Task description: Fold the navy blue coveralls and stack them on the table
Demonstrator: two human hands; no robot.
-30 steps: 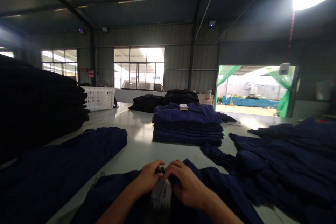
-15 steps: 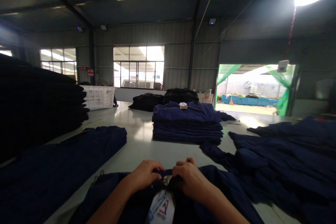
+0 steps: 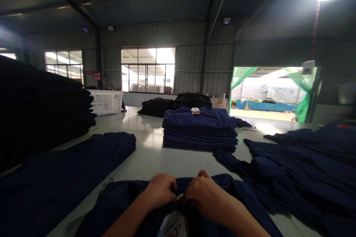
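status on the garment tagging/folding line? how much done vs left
Done: a neat folded navy stack in mid-table, a tag on top. In hand: left hand and right hand pinch the collar area of a navy garment at the near edge, a white hang tag below them. Left: loose navy garments spread on the right; whether the navy pile on the left needs work I cannot tell.
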